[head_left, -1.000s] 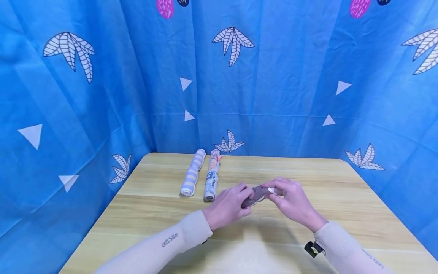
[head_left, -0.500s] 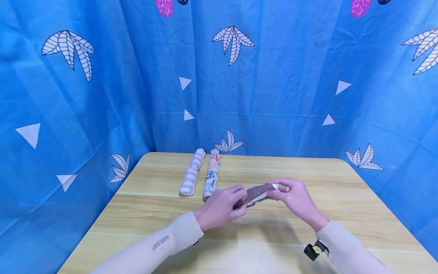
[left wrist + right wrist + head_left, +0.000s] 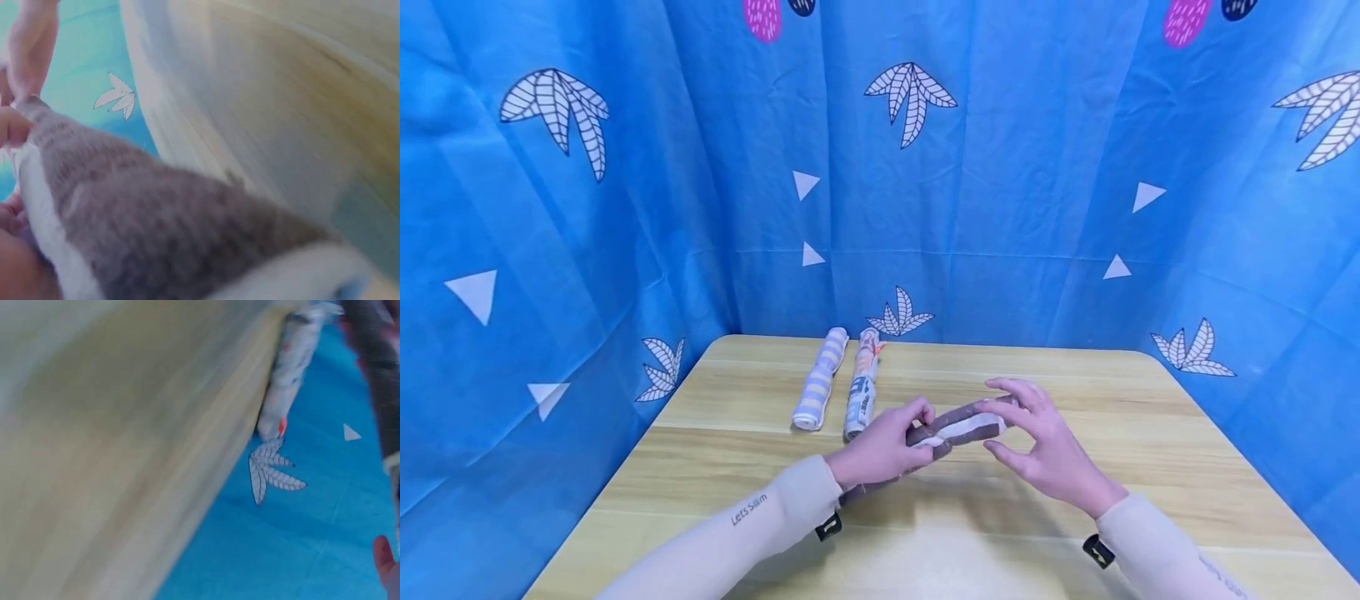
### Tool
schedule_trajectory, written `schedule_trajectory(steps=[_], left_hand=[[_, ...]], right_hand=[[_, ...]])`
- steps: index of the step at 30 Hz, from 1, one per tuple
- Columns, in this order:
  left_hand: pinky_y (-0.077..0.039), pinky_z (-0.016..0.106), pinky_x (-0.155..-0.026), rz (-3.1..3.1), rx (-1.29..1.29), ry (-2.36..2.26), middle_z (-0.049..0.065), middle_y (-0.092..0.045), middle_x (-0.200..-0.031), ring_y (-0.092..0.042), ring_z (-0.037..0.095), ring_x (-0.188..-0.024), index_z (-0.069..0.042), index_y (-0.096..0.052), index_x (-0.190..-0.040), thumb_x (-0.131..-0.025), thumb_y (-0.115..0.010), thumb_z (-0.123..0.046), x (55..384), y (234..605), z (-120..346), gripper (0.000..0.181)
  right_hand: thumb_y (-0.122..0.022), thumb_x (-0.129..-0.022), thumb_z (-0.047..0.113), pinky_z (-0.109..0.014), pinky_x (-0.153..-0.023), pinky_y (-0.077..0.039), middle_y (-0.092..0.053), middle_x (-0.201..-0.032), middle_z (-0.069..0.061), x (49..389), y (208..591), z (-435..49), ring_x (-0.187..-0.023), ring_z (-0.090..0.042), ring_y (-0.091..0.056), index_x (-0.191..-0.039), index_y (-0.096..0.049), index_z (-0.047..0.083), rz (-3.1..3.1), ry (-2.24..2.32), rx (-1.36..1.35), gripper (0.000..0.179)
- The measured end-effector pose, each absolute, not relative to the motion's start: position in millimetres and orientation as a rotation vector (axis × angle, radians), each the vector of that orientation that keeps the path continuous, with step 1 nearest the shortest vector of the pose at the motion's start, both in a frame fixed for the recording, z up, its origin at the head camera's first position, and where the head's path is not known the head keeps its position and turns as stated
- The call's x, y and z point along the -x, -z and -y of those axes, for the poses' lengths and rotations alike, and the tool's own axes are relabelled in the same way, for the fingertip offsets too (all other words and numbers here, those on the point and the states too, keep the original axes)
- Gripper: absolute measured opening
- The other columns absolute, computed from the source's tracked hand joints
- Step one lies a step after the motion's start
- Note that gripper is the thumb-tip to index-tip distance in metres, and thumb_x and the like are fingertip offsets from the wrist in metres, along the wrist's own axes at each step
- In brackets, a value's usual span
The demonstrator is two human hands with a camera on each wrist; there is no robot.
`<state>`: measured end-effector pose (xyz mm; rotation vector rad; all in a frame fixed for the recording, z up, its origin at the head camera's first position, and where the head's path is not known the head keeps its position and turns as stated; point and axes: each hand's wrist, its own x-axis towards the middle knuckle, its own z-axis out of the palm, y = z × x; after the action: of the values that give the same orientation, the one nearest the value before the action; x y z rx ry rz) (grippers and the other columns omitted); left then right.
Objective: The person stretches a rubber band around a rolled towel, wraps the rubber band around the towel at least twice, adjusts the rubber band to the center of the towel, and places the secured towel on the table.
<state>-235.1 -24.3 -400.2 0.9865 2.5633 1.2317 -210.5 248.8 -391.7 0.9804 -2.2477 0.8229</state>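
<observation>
A rolled brown-and-white striped towel (image 3: 973,427) is held above the table, slanting up to the right. My left hand (image 3: 887,446) grips its near part, thumb below and fingers over the top; some of the brown cloth hangs under the wrist. At the far end, my right hand (image 3: 1048,442) has its thumb spread away from the fingers, which lie at or just over the roll. In the left wrist view, the towel's brown side (image 3: 162,212) fills the foreground. The right wrist view catches the dark roll (image 3: 378,381) at the edge, apart from the thumb (image 3: 382,559).
Two more rolled towels lie side by side at the table's back left: a lilac-and-yellow striped one (image 3: 822,379) and a printed one (image 3: 863,387) with orange and dark patches. The wooden table (image 3: 1112,392) meets a blue patterned curtain (image 3: 1015,208) behind and at both sides.
My right hand has gone from pinching the towel's end to spreading its fingers and thumb. The towel has turned, showing more white stripe, and my left hand has shifted slightly left.
</observation>
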Motion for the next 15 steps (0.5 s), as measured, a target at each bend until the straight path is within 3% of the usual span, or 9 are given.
schedule_trajectory(steps=[2, 5, 8, 11, 15], left_hand=[[-0.051, 0.027, -0.066, -2.487, -0.966, -1.292, -0.002, -0.064, -0.104, -0.062, 0.011, -0.082, -0.027, -0.049, -0.107, -0.088, -0.067, -0.018, 238.5, 400.3, 24.8, 0.028], [-0.052, 0.029, -0.078, -2.398, -0.969, -1.330, -0.002, -0.064, -0.110, -0.063, 0.012, -0.094, -0.026, -0.049, -0.110, -0.089, -0.066, -0.017, 241.7, 399.4, 25.1, 0.028], [-0.051, 0.030, -0.084, -2.343, -0.973, -1.345, -0.002, -0.064, -0.112, -0.062, 0.013, -0.099, -0.025, -0.048, -0.111, -0.091, -0.064, -0.016, 243.4, 398.5, 25.1, 0.027], [-0.052, 0.030, -0.083, -2.316, -0.989, -1.369, -0.002, -0.064, -0.113, -0.063, 0.013, -0.097, -0.026, -0.048, -0.114, -0.093, -0.064, -0.017, 243.7, 399.0, 24.6, 0.029], [-0.054, 0.026, -0.079, -2.474, -1.121, -1.296, -0.005, -0.061, -0.115, -0.063, 0.011, -0.094, -0.031, -0.048, -0.117, -0.094, -0.068, -0.024, 237.7, 401.1, 22.9, 0.031]], right_hand=[[-0.082, -0.079, 0.016, -0.037, -0.114, -0.031, -0.053, -0.144, -0.016, 212.1, 392.7, -250.5, -0.130, -0.032, -0.047, -0.128, -0.068, 0.019, 2.164, -0.681, -1.070, 0.051], [-0.069, -0.094, 0.032, -0.027, -0.119, -0.023, -0.054, -0.143, -0.017, 213.9, 392.2, -250.9, -0.130, -0.032, -0.048, -0.127, -0.069, 0.020, 2.103, -0.567, -1.128, 0.034], [-0.054, -0.102, 0.041, -0.025, -0.113, -0.034, -0.058, -0.137, -0.015, 214.5, 390.9, -250.2, -0.123, -0.030, -0.054, -0.122, -0.071, 0.020, 2.059, -0.517, -1.142, 0.033], [-0.054, -0.102, 0.039, -0.024, -0.096, -0.050, -0.063, -0.129, -0.012, 215.2, 389.6, -249.1, -0.112, -0.025, -0.061, -0.117, -0.073, 0.020, 2.039, -0.510, -1.148, 0.030], [-0.056, -0.102, 0.038, -0.023, -0.086, -0.055, -0.065, -0.119, -0.007, 216.3, 389.8, -249.1, -0.103, -0.019, -0.064, -0.112, -0.073, 0.018, 2.051, -0.563, -1.135, 0.029]])
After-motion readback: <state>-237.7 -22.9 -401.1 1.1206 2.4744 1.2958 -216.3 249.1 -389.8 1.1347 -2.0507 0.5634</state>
